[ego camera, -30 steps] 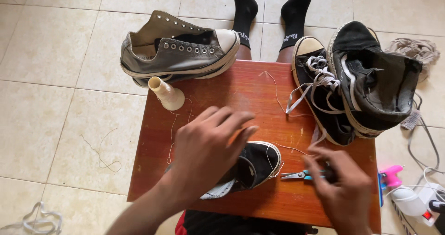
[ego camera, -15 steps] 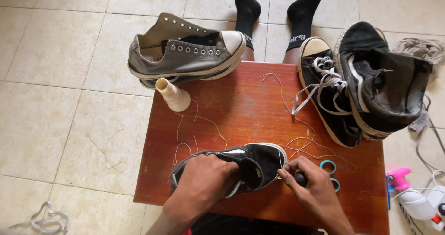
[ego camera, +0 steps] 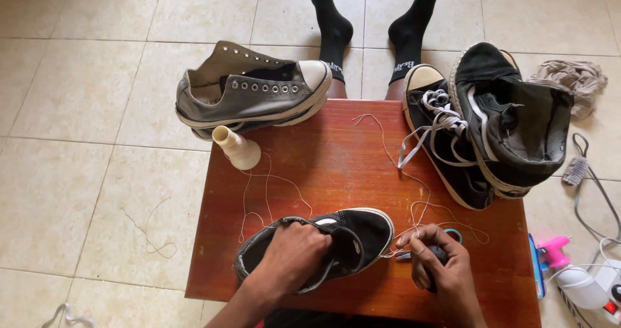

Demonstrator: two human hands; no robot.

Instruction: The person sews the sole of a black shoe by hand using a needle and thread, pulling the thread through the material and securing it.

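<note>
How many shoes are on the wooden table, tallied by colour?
Grey canvas low-top shoes: 1
Black canvas shoes: 3, namely the one under the left hand, the laced one and the high-top lying on it
Total: 4

my black low-top sneaker (ego camera: 349, 240) lying on its side, near table edge, teal-handled scissors (ego camera: 446, 237) beside its toe
</note>
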